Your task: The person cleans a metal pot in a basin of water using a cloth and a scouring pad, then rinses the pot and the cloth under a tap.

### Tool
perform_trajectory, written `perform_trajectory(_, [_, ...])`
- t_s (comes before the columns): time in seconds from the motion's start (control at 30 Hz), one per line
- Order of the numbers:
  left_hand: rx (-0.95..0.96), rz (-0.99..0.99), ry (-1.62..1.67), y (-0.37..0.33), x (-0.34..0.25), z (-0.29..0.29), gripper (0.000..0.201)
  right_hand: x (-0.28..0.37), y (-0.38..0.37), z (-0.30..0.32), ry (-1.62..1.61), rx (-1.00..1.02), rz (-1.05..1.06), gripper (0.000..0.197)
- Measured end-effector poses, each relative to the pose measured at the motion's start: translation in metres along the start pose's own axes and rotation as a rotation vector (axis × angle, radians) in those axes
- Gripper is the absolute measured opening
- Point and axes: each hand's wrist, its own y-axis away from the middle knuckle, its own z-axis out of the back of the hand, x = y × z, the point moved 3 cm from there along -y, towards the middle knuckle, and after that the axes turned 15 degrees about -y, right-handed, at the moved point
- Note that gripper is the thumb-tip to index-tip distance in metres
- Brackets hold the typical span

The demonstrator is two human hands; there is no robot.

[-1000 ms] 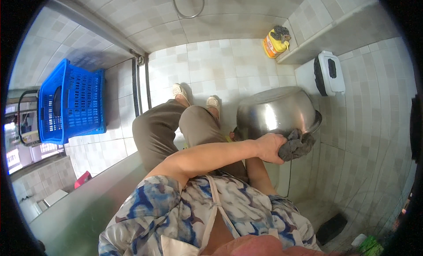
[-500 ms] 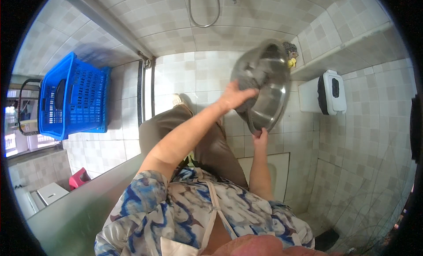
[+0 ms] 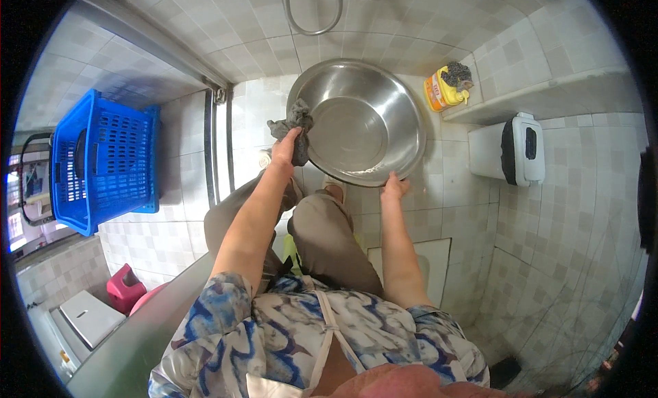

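one wide steel basin (image 3: pixel 360 120) stands tilted on edge in the upper middle of the frame, its hollow facing the person. left hand (image 3: pixel 284 151) pinches a grey rag (image 3: pixel 293 127) against the rim; right hand (image 3: pixel 395 187) props the lower rim, fingers spread. keep the prop firm and wipe in short arcs so the basin doesn't roll.

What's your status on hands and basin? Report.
Left hand presses grey rag on steel basin rim. Right hand props lower edge. Nothing blocking.
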Motion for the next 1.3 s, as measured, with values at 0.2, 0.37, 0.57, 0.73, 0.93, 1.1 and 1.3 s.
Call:
perform_trajectory(0.2, [-0.09, -0.011, -0.049, -0.014, 0.01, 0.008, 0.06, -0.018, 0.012, -0.012, 0.023, 0.015, -0.005, 0.03])
perform_trajectory(0.37, [0.001, -0.097, 0.015, -0.02, -0.001, 0.027, 0.062, -0.02, 0.048, -0.028, -0.062, 0.119, -0.364, 0.035])
perform_trajectory(0.57, [0.158, -0.096, 0.038, 0.037, -0.052, -0.023, 0.044, 0.032, -0.016, -0.029, 1.067, 0.453, 0.015, 0.03])
perform_trajectory(0.73, [0.372, -0.096, 0.164, 0.044, -0.05, -0.023, 0.027, 0.19, 0.039, -0.161, 0.518, 0.837, 0.249, 0.036])
perform_trajectory(0.93, [0.288, -0.075, 0.206, 0.025, -0.042, -0.051, 0.064, 0.384, 0.107, -0.32, 0.497, 0.972, 1.13, 0.04])
perform_trajectory(1.1, [0.237, -0.09, 0.239, 0.046, -0.067, -0.056, 0.033, 0.414, 0.115, -0.392, 0.681, 0.93, 1.28, 0.033])
perform_trajectory(1.3, [0.282, -0.096, 0.336, 0.046, -0.076, -0.048, 0.033, 0.407, 0.116, -0.392, 0.757, 0.8, 1.522, 0.018])
